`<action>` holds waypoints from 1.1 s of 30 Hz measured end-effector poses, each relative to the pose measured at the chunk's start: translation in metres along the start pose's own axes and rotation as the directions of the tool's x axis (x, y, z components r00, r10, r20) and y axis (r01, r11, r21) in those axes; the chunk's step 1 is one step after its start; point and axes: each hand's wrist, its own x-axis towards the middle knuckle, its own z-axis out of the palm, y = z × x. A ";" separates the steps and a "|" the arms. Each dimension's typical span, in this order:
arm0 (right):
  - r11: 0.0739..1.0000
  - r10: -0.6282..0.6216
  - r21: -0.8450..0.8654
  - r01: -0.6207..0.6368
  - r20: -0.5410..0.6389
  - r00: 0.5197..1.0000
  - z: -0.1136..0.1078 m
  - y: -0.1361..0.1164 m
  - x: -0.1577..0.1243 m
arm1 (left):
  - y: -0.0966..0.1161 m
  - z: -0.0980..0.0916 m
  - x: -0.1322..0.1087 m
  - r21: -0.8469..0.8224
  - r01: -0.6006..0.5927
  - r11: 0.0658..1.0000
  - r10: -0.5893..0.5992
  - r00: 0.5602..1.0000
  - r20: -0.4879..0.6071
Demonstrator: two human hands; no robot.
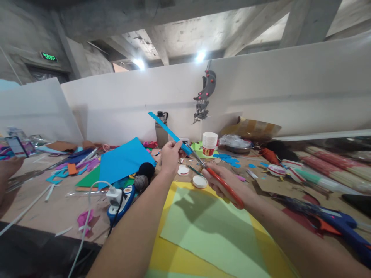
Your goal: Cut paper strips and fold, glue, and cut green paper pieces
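My left hand [170, 155] is raised over the table, fingers pinched on a long blue paper strip [165, 126] that slants up to the left. My right hand [223, 183] grips red-handled scissors [216, 177]; their blades point up-left and meet the strip's lower end beside my left fingers. Under both forearms lies a pale green sheet [208, 231] on top of a yellow sheet [171, 255].
A blue glue gun [121, 200] with a white plug sits left of my arm, another glue gun [342, 222] at right. Blue and green paper sheets [124, 160], yarn balls [145, 172], white lids [199, 181], paper cups [209, 143], a bottle [161, 129], scraps, and another person's hand [7, 173] at far left.
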 end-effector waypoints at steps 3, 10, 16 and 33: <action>1.000 -0.002 -0.001 0.002 -0.009 1.000 -0.001 0.003 0.001 | 0.001 0.000 0.000 -0.003 0.004 1.000 -0.004 1.000 0.004; 0.999 0.021 -0.030 -0.022 -0.010 1.000 -0.001 0.001 0.002 | 0.000 0.001 0.000 -0.009 0.003 1.000 -0.003 1.000 -0.003; 0.998 -0.005 -0.064 0.003 -0.019 1.000 0.001 -0.004 0.000 | -0.001 0.000 0.000 -0.004 -0.006 1.000 0.006 1.000 -0.001; 0.992 -0.033 -0.122 0.029 -0.028 0.999 0.000 -0.003 0.000 | -0.001 0.000 0.000 0.001 -0.011 1.000 0.011 1.000 0.003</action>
